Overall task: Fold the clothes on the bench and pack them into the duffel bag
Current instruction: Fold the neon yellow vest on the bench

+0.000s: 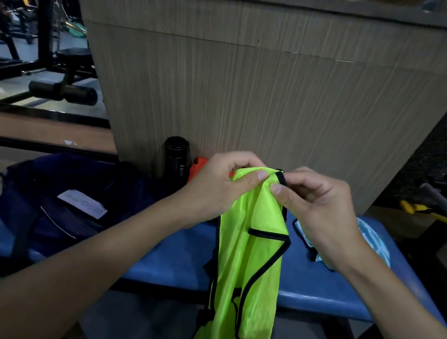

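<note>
1. Mesh bib [248, 261], neon yellow, hangs over blue bench [179, 256] front edge; looks light, limp, slippery.
2. Left hand [214, 185] and right hand [324, 211] pinch its top edge, thumbs clamped; best held at black-trimmed shoulders.
3. Duffel bag [71, 201] lies left on bench.

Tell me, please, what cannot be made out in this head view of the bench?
- Orange cloth: head view, mostly behind the left hand; its kind is unclear.
- Light blue cloth: partly covered by the right hand.
- White label on the duffel bag: print too small to read.
- Green vest: hem cut off by the bottom edge.
</note>
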Tool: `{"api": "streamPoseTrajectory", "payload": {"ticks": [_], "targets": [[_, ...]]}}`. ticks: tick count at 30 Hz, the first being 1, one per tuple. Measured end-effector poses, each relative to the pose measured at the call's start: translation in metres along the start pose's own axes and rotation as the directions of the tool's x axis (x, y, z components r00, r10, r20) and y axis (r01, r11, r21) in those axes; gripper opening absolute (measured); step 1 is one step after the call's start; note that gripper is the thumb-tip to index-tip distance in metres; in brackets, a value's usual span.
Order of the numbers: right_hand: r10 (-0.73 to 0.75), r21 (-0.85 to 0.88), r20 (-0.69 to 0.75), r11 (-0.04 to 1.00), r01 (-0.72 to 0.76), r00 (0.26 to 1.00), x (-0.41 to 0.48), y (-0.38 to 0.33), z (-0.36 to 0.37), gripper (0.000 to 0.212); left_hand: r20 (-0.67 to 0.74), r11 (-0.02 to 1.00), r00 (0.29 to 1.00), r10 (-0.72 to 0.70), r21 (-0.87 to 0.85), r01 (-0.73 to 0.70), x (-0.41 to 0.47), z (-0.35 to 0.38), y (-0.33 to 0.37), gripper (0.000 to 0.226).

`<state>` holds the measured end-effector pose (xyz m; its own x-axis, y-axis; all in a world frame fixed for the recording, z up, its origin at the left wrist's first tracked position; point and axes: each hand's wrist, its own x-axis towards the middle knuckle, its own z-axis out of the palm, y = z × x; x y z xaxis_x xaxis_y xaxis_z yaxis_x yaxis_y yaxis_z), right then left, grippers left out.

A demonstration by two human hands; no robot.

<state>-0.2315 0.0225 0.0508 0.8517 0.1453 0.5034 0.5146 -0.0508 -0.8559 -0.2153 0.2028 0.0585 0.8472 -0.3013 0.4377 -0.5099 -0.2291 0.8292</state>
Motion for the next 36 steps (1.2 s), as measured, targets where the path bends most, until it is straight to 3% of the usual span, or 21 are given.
{"api": "streamPoseTrajectory", "payload": {"ticks": [7,13,15,19,22,25,28,32,36], "targets": [[-0.056,-0.079,-0.150,0.996,0.045,0.987,0.006,0.008,-0.004,0.033,-0.085,0.999,0.996,0.011,-0.032,-0.014,0.000,0.000,-0.003,0.014],[0.089,0.074,-0.084,0.994,-0.083,0.993,0.006,0.003,-0.003,0.016,-0.106,1.000,0.994,0.015,-0.020,-0.017,0.000,-0.001,0.001,0.010],[0.102,0.055,-0.056,0.994,-0.099,0.993,0.005,0.001,-0.004,0.011,-0.114,0.999,0.993,0.038,0.004,-0.038,-0.001,-0.002,0.001,0.014],[0.076,0.045,-0.112,0.996,-0.071,0.991,0.006,0.001,-0.005,0.012,-0.051,0.993,0.994,0.094,0.083,-0.089,-0.001,-0.004,-0.002,0.017],[0.060,0.061,-0.176,0.997,-0.050,0.982,0.008,0.000,-0.005,0.012,0.045,0.992,0.998,0.039,0.121,-0.044,-0.006,-0.005,-0.005,0.009],[0.030,0.056,-0.213,0.998,-0.019,0.977,0.010,-0.001,-0.004,0.017,0.082,0.987,0.997,0.001,0.161,-0.014,-0.012,-0.003,-0.004,0.038],[0.012,0.023,-0.243,1.000,-0.006,0.970,0.012,-0.001,0.001,0.026,0.005,0.969,1.000,0.010,0.248,-0.011,-0.013,0.008,0.000,0.048],[-0.010,-0.039,-0.262,0.999,0.000,0.965,0.012,-0.002,-0.001,0.024,-0.083,0.984,0.997,-0.001,0.178,0.016,-0.009,0.014,-0.001,0.016],[-0.037,-0.088,-0.242,0.996,0.016,0.969,0.011,0.001,-0.009,0.038,-0.194,0.991,0.979,-0.056,0.105,0.077,-0.002,0.007,-0.002,0.014]]}}
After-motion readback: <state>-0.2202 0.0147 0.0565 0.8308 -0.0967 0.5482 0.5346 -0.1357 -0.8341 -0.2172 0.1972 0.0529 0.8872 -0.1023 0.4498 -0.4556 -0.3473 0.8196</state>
